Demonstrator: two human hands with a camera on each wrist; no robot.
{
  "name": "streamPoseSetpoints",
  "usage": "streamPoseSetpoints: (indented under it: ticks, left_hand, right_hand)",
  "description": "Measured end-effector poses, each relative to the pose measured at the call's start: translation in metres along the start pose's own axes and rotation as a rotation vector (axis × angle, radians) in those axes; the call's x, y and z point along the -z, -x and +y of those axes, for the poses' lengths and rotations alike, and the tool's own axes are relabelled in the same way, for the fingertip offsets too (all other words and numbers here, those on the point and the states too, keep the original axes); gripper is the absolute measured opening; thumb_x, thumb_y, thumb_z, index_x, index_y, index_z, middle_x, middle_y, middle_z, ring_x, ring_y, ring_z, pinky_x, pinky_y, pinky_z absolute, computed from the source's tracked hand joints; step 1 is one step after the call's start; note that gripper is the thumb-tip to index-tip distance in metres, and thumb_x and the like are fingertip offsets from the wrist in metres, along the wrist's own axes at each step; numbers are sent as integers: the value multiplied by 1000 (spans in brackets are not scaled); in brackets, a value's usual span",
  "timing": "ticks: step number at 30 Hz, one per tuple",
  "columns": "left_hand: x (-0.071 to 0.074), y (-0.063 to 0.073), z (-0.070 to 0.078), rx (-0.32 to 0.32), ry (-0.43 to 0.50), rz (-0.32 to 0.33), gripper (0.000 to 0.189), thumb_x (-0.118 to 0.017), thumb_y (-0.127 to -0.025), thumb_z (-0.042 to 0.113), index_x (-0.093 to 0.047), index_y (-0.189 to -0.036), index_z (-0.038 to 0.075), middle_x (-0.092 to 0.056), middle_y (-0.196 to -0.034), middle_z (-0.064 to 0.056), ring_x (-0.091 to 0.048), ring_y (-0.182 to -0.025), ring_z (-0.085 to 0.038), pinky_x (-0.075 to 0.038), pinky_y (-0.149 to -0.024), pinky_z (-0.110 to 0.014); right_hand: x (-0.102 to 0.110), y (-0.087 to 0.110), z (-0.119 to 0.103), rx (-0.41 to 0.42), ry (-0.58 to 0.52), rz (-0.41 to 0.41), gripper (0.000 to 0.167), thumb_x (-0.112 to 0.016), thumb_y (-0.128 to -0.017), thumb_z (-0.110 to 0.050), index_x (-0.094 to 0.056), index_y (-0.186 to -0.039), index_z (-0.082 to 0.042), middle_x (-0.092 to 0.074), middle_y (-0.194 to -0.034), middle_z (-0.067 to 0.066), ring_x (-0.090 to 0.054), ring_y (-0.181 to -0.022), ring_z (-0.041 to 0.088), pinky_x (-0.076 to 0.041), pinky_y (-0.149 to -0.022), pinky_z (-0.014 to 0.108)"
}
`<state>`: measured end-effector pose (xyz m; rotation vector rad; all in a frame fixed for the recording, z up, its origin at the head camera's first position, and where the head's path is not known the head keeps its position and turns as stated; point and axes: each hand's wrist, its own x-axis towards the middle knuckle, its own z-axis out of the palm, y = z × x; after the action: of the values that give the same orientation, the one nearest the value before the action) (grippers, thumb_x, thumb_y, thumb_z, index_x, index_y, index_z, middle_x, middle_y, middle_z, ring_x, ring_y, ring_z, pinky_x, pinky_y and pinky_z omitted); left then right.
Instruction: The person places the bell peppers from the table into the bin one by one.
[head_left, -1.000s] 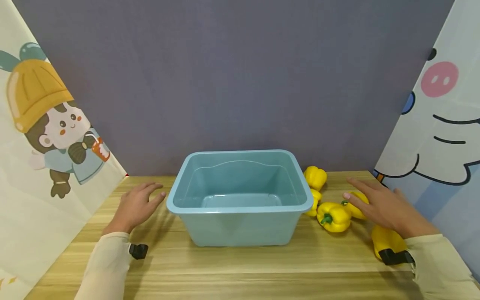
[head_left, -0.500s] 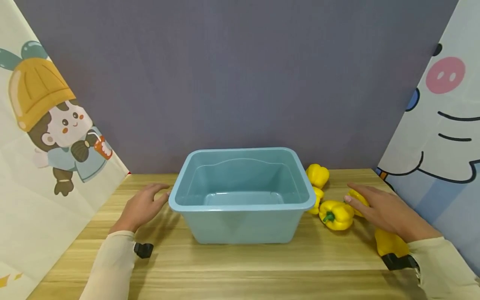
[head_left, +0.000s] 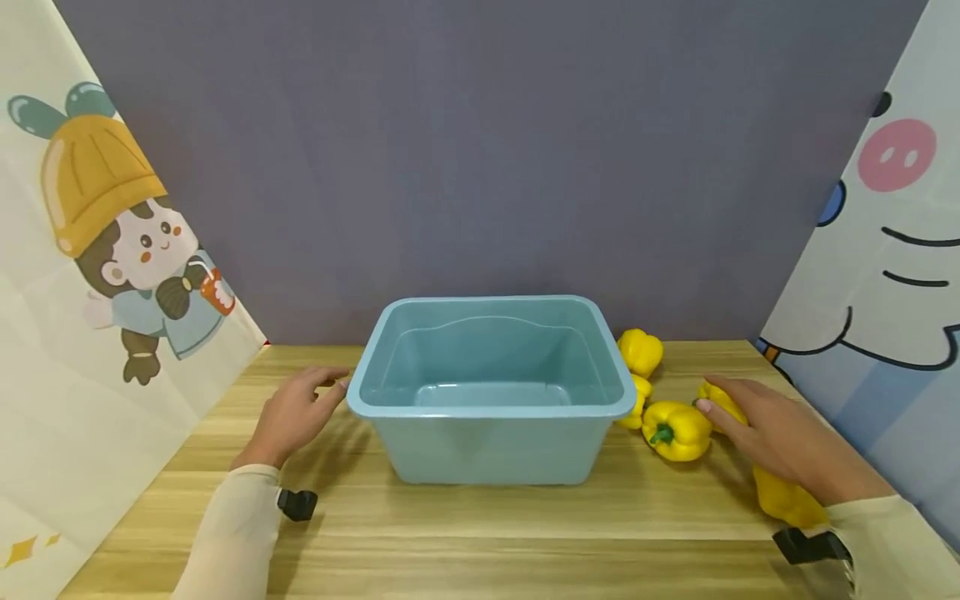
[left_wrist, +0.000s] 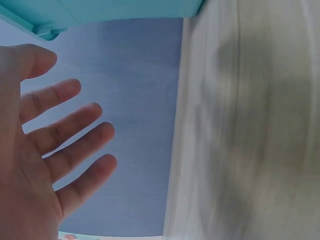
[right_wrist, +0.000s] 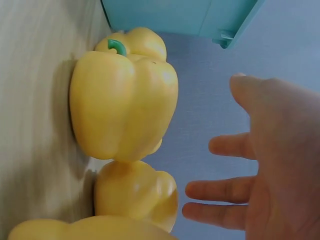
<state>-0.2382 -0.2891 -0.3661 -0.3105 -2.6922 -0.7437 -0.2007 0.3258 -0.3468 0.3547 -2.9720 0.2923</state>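
Observation:
A light blue plastic bin (head_left: pixel 487 450) stands on the wooden table with nothing in it. My left hand (head_left: pixel 296 417) hovers beside the bin's left rim, fingers spread and holding nothing. The left wrist view shows that hand's palm (left_wrist: pixel 30 175) with the fingers apart. To the right of the bin lie several yellow bell peppers (head_left: pixel 678 432). My right hand (head_left: pixel 783 437) is over the rightmost ones, partly hiding one pepper (head_left: pixel 722 400) and another pepper (head_left: pixel 787 498) by the wrist. In the right wrist view, a gap separates its loosely extended fingers from the nearest pepper (right_wrist: pixel 122 105).
Behind the table rises a grey partition (head_left: pixel 480 150). Cartoon-printed panels flank it, the left panel (head_left: pixel 67 375) and the right panel (head_left: pixel 885 308). Two more peppers, a back pepper (head_left: pixel 640 352) and a half-hidden pepper (head_left: pixel 639 402), sit close against the bin's right side.
The head view has shifted slightly. My right hand has lowered a little toward the peppers, while my left hand stays close to the bin's left rim. The bin and peppers have not moved.

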Motion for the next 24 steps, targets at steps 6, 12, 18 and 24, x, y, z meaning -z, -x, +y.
streamPoseSetpoints:
  ticks: [6,12,18,24]
  left_hand:
    - [-7,2,1,-20,168,27,43,-52,-103,43,-67,-130,12,-65,-127,-9,-60,-115,-29,-50,-91,-51]
    - [-16,3,11,-3,429,102,39,-50,-106,33,-65,-129,5,-67,-123,-11,-62,-110,-18,-52,-88,-33]
    - [-22,8,30,-53,672,241,35,-49,-106,19,-62,-125,-7,-66,-116,-15,-65,-103,-10,-54,-83,-24]
    - [-26,17,48,-77,745,365,34,-44,-106,11,-58,-129,-10,-65,-114,-6,-62,-105,-13,-51,-83,-22]
  right_hand:
    - [-1,11,6,-37,-37,19,70,-37,-105,-51,-44,-146,5,-46,-137,39,-44,-120,59,-34,-93,71]
    - [-10,26,12,-103,-57,72,73,-39,-104,-53,-49,-139,10,-49,-132,40,-48,-115,58,-37,-88,70]
    - [-20,38,16,-122,-63,142,68,-47,-103,-49,-52,-135,11,-52,-127,39,-49,-111,59,-40,-84,68]
    - [-20,37,19,-122,-115,135,70,-46,-103,-49,-50,-137,13,-51,-131,38,-48,-113,58,-40,-84,67]
